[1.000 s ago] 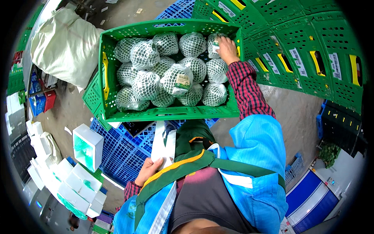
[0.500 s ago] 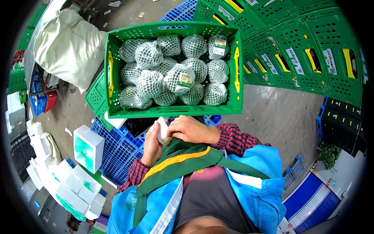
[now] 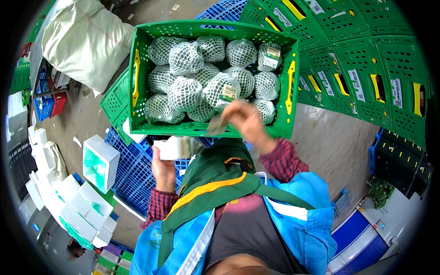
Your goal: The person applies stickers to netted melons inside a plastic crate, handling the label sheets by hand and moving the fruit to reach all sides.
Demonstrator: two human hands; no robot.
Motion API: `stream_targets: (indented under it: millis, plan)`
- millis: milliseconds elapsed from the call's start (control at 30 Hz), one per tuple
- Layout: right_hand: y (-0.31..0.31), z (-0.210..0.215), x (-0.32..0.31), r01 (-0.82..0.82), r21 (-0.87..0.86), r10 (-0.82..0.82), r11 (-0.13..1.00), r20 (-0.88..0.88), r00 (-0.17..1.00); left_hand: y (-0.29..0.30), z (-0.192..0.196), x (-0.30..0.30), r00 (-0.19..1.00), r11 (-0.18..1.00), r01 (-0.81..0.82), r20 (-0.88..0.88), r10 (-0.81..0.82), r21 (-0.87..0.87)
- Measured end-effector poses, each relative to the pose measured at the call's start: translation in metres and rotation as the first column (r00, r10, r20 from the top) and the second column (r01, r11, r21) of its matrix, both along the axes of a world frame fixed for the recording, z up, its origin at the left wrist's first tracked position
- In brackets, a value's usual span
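My left hand grips a white bundle of labels below the front edge of a green crate with yellow handles. Over that crate's front rim my right hand, smeared by motion, pinches a small label. Round produce in white foam nets lies piled inside the crate; the netting hides its kind. One netted piece near my right fingers carries a label on its side. Another labelled piece sits at the far right corner.
Stacked green crates line the far right. A large white sack stands at the left. Below it are a blue pallet, an open white foam box and a heap of foam boxes. Dark crates stand at the right.
My right hand has left the bundle, moving up and right over the crate's rim with a label. My left hand has moved a little left with the bundle. The crate appears slightly further right.
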State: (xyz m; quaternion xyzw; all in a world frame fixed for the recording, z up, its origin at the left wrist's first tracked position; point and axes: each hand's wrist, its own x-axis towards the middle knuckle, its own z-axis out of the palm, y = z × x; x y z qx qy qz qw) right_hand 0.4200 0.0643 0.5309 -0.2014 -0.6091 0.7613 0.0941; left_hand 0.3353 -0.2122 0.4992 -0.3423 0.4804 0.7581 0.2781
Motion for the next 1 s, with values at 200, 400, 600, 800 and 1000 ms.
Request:
stream_targets:
  millis: [200,400,600,800,1000]
  plan:
    - [0.154,-0.115,-0.088,0.184,0.635,-0.294,0.750,0.071,0.953,-0.027,0.050,0.015,0.907,0.882,0.190,0.267,-0.327,0.432]
    - [0.187,-0.154,-0.115,-0.220,0.973,-0.246,0.068,0.230,0.942,-0.021,0.063,0.051,0.836,0.851,0.274,0.327,-0.441,0.448]
    - [0.189,-0.162,-0.095,-0.284,0.948,-0.076,-0.144,0.275,0.958,-0.040,0.060,0.040,0.691,0.648,0.638,0.061,-0.720,0.416]
    - [0.169,-0.133,-0.040,-0.074,0.981,-0.393,0.180,0.141,0.909,-0.052,0.054,0.047,0.627,0.635,0.756,0.105,-0.772,0.159]
    - [0.228,-0.158,-0.012,-0.258,0.944,-0.455,0.205,0.326,0.828,-0.045,0.052,0.037,0.548,0.556,0.814,0.097,-0.831,0.169]
